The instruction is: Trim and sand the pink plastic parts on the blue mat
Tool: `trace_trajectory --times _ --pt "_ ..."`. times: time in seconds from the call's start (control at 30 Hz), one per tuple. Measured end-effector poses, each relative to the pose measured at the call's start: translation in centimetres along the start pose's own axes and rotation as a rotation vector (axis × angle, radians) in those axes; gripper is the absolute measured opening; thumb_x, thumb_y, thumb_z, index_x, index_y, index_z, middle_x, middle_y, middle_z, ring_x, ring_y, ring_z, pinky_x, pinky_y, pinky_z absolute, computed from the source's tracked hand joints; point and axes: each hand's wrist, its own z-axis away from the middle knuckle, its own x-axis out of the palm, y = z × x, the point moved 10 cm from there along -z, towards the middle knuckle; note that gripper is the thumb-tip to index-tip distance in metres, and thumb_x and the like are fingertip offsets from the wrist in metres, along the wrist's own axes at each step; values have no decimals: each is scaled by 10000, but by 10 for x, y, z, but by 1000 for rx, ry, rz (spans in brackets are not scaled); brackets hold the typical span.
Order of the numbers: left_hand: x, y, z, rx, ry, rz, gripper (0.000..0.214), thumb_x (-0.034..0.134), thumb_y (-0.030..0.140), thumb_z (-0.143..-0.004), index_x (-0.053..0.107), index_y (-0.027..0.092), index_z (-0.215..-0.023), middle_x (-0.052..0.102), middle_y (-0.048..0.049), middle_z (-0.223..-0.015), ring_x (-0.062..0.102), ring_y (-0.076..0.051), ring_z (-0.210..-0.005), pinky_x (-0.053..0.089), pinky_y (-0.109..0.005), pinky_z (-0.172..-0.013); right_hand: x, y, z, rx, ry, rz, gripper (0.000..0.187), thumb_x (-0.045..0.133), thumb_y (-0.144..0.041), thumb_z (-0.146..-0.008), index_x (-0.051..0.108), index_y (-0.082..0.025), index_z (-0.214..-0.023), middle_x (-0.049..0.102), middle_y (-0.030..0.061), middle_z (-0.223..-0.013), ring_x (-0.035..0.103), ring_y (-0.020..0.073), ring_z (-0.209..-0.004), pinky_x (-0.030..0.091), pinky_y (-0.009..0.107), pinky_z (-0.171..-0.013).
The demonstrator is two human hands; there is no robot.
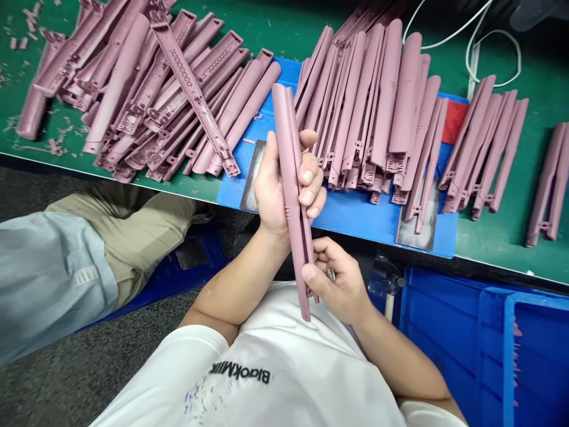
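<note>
My left hand (287, 190) is shut around the middle of a long mauve plastic moulded part (290, 178), which stands nearly upright in front of me. My right hand (340, 281) grips the part's lower end. A small metal object (331, 274) shows among its fingers, but its kind is hidden. Just beyond my hands, a blue mat (355, 216) bears a dense row of similar mauve parts (364, 107). A grey pad (252, 177) lies on the mat behind my left hand. Another heap of mauve parts (151, 89) lies on the green bench to the left.
The green bench mat (502, 237) runs across the view, with mauve parts at right, white cable (493, 44) at the back and plastic scraps at far left. A blue plastic crate (462, 332) stands at lower right. A seated person's leg (133, 231) occupies the left.
</note>
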Motion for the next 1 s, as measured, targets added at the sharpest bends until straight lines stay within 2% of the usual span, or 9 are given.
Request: trace_trajectory --times 0.17,0.23,0.33,0.43,0.5,0.6,0.73,0.83,1.0 --pt "10 0 11 88 -147 -135 524 481 621 -1117 761 178 -1130 641 1 -683 605 -138 -475 531 -241 -397 -32 -26 11 -127 150 133 211 742 -405 -987 612 -241 -1020 606 -72 -705 508 82 -484 388 215 -462" --pt "9 4 19 173 -149 -317 441 748 579 -997 778 195 -1212 757 -41 -877 737 -174 -682 623 -257 -517 -73 -48 15 -172 297 287 195 730 -406 -981 631 -243 -1021 594 -73 -699 471 84 -475 373 228 -466" --pt "7 12 34 302 -120 -518 362 838 489 -948 808 289 -1247 787 -55 -1055 766 -201 -845 635 -280 -596 -150 -95 19 -189 656 680 214 701 -447 -989 637 -244 -1000 627 -44 -738 511 117 -534 406 265 -547" --pt "11 2 47 253 -148 -643 275 813 403 -975 809 373 -1249 762 -40 -975 694 -195 -771 587 -342 -619 -203 -131 8 -27 913 1109 238 672 -470 -991 648 -233 -981 689 19 -798 653 210 -724 462 322 -713" --pt "17 -8 55 203 -197 -712 300 798 402 -980 790 400 -1280 748 -35 -952 665 -209 -733 568 -389 -628 -222 -134 -8 141 881 1255 268 625 -490 -1019 675 -229 -988 730 57 -825 713 277 -847 477 351 -781" --pt "22 -22 63 140 -222 -786 320 804 416 -966 770 416 -1284 742 -19 -944 653 -216 -716 571 -414 -651 -241 -132 -16 233 790 1278 429 516 -616 -1079 717 -244 -1003 790 82 -910 748 313 -954 496 364 -828" --pt "21 -30 64 96 -155 -818 302 812 434 -957 766 378 -1250 726 -15 -913 630 -196 -723 571 -382 -678 -307 -138 29 331 1080 1225 425 583 -594 -1052 746 -203 -1072 813 165 -1089 735 349 -1083 507 402 -929" --pt "31 -39 65 86 -209 -811 278 772 418 -1002 754 339 -1267 714 -11 -907 627 -179 -748 557 -345 -698 -350 -127 51 372 1116 1124 289 693 -451 -964 717 -186 -850 783 151 -887 722 336 -978 497 385 -881" --pt "39 -46 64 102 -231 -870 253 768 398 -1023 778 316 -1262 723 -10 -1001 667 -162 -877 579 -284 -796 -333 -118 78 167 1131 937 353 569 -447 -992 602 -221 -724 594 9 -654 578 188 -682 456 302 -686"
